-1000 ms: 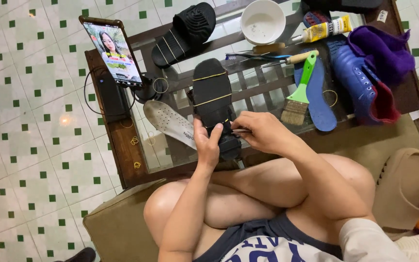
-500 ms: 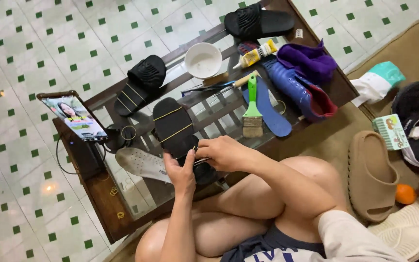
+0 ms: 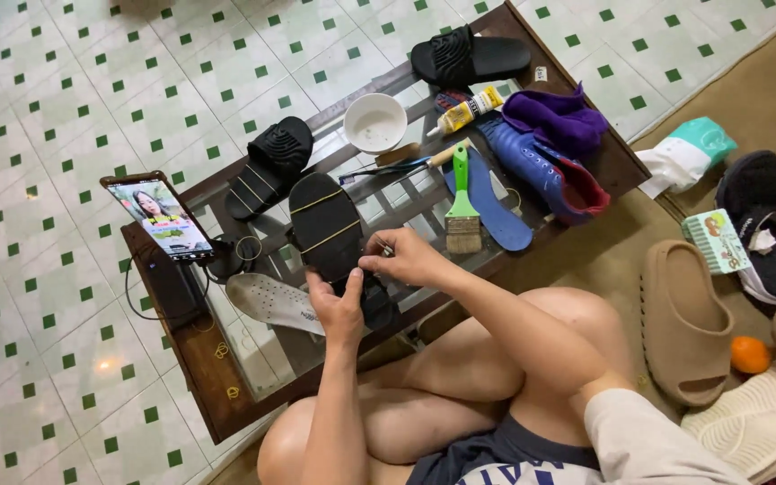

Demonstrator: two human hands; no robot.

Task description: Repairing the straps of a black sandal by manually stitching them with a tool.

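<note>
A black shoe sole-up [image 3: 327, 224] lies on a low glass-topped table [image 3: 208, 377], with thin pale rubber bands stretched across its sole. My left hand [image 3: 339, 310] grips the shoe's near end from below. My right hand [image 3: 406, 259] pinches a rubber band at the shoe's right edge. A white insole [image 3: 267, 301] lies just left of my left hand.
On the table: a phone on a stand [image 3: 162, 218], black slides [image 3: 267, 166] [image 3: 469, 56], white bowl [image 3: 375, 122], green-handled brush [image 3: 462, 202], blue insole [image 3: 496, 202], blue shoe with purple cloth [image 3: 541, 153], glue tube [image 3: 469, 110]. Tan slide [image 3: 684, 319], orange fruit [image 3: 750, 354] and sandal [image 3: 761, 229] on the floor right.
The view has swung, so the table now sits turned and further left in view. Both hands stay on the black shoe; the right hand has shifted slightly along its right edge.
</note>
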